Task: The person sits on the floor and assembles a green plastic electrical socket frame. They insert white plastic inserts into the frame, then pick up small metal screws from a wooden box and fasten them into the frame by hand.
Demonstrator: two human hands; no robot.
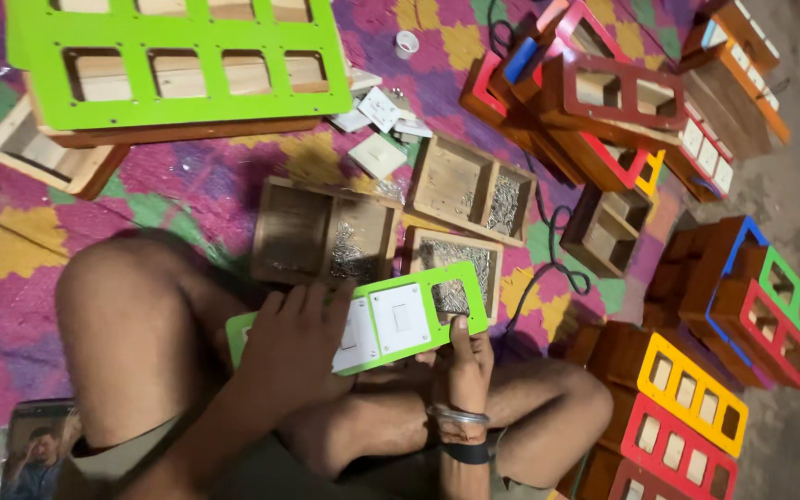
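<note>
Fingers of left hand (293, 338) spread flat over green switch plate (368, 319); right hand (467, 366) pinches its lower edge, above crossed legs. Risk: white switch (400, 318) may pop loose if plate tilts. Surroundings: screw-filled wooden boxes (469, 190), patterned mat (187, 176), stacked coloured boards (692, 393).

A patterned mat (187, 199) of purple, yellow and green covers the floor. Just beyond the hands lie open wooden boxes (326, 233) holding screws. Further out rests a large green-faced frame (178, 60). Right of the hands, coloured wooden boxes (687, 398) stand stacked.
</note>
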